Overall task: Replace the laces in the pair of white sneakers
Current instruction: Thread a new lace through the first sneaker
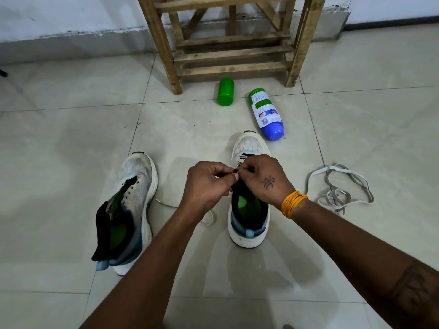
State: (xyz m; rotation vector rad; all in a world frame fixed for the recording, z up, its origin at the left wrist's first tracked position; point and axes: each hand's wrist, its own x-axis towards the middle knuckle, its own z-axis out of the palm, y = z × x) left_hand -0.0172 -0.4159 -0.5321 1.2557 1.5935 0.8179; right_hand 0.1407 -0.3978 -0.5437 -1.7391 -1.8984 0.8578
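Right now the work sits on the right sneaker (249,205), which stands on the tiled floor (71,143) with its toe pointing away from the person and its heel toward them, so its long axis runs almost straight out from the body. Both hands meet over the eyelet rows, just behind the toe box. The left hand (206,184) has its fingers curled and pinches a lace end (235,170), dark at the tip; the right hand (263,179) is curled opposite it, fingertips pinching at the same spot beside the eyelets, though exactly what it grips is hidden. A thin white lace (209,218) trails on the floor under the left wrist. Neither hand is nearer; they work across the shoe's axis, so the coming pull will probably run sideways through an eyelet.

The left sneaker (128,210) lies well apart to the left, unlaced, tongue pulled out. A loose tangle of old grey-white laces (337,188) rests on the floor to the right. Beyond the toe lie a blue-and-white bottle (267,113) and a green cap (225,91), before a wooden stool (232,43).
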